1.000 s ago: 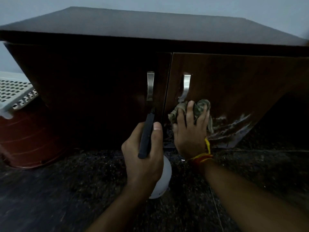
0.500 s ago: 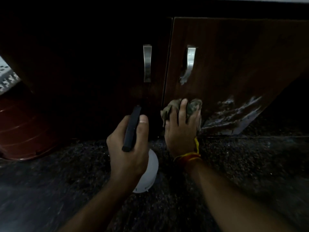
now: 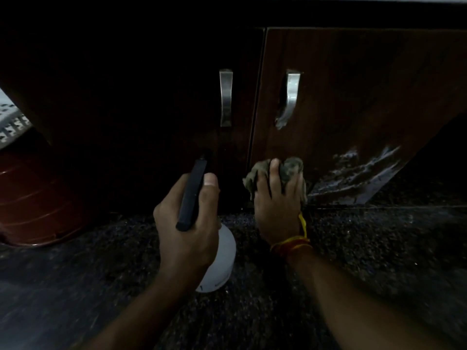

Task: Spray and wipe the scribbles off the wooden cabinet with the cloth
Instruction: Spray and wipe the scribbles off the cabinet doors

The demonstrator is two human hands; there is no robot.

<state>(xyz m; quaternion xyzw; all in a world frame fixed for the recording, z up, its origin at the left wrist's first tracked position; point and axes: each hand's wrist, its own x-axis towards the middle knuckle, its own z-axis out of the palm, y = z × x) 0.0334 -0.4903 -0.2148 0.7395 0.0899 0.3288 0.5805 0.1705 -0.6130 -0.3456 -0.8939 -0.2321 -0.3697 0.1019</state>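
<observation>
A dark wooden cabinet (image 3: 353, 79) with two doors and metal handles fills the upper view. White scribbles or wet streaks (image 3: 358, 170) mark the lower part of the right door. My right hand (image 3: 278, 203) presses a crumpled greenish cloth (image 3: 290, 168) against the bottom left corner of that door, left of the streaks. My left hand (image 3: 187, 223) grips a white spray bottle (image 3: 219, 261) with a black trigger head, its nozzle pointing at the left door.
A reddish-brown tub (image 3: 32, 198) stands at the left on the dark speckled stone floor (image 3: 379, 248). A white perforated basket (image 3: 10, 120) shows at the far left edge. Two silver handles (image 3: 225, 97) flank the gap between the doors.
My right hand has wiped the cloth downward on the right door, from just below the handle to the door's bottom edge. The view has tilted down and come closer.
</observation>
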